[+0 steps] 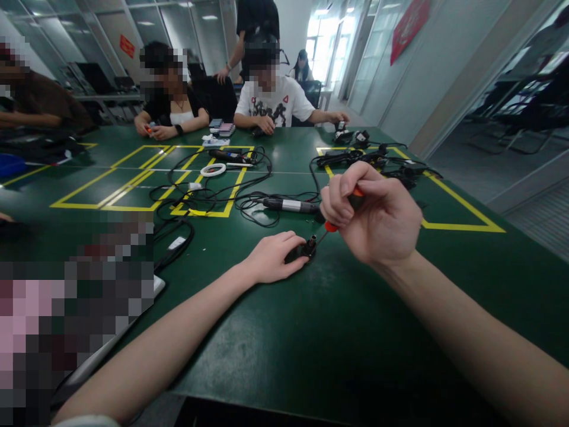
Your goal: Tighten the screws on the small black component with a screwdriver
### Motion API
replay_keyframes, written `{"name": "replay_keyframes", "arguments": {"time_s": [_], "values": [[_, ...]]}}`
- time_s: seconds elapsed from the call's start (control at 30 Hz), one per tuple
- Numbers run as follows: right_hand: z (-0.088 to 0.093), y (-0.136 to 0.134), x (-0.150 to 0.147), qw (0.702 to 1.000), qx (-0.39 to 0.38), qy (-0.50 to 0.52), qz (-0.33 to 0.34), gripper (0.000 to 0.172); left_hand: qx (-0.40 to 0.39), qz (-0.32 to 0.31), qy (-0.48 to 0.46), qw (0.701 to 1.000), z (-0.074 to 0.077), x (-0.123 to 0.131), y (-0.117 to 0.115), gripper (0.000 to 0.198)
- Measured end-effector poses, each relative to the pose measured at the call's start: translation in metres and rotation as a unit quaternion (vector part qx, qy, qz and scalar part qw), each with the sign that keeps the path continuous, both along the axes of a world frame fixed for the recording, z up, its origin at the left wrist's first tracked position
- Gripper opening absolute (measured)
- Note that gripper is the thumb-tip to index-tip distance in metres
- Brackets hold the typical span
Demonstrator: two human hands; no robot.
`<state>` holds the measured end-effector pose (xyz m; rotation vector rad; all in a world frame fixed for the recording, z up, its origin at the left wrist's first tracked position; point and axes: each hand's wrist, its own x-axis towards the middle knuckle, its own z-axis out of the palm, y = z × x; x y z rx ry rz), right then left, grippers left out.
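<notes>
We pin the small black part [306, 249], judged light, rigid and apt to skid, under our curled left hand [273, 258] by its sides, while our right hand [377, 219], fisted around the orange-handled screwdriver [331, 226], sets the tip on it.

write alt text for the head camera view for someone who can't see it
The person's right hand grips an orange-handled screwdriver, its tip at a small black part that the left hand pins to the green table. Behind them lie tangled black cables and a black-and-silver tool among yellow tape lines; other people sit at the far edge.
</notes>
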<state>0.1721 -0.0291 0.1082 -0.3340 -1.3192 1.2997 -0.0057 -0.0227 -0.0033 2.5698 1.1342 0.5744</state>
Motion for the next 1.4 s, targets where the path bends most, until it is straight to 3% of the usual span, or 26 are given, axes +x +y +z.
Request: {"name": "replay_keyframes", "arguments": {"time_s": [0.17,0.53,0.87,1.4], "values": [[-0.002,0.004,-0.001,0.999,-0.038,0.011,-0.020,0.011,-0.001,0.001,-0.004,1.000,-0.001,0.000,0.000,0.031],[-0.004,0.008,0.000,0.998,-0.063,-0.025,0.007,0.036,0.004,-0.002,-0.005,1.000,-0.001,0.000,0.001,0.031],[0.019,0.006,0.025,0.996,-0.049,-0.066,0.024,0.026,-0.002,-0.002,-0.002,1.000,-0.003,-0.001,0.001,0.032],[0.008,0.014,0.019,0.997,-0.045,-0.061,0.006,0.031,-0.003,0.000,0.002,1.000,0.000,-0.001,0.000,0.031]]}}
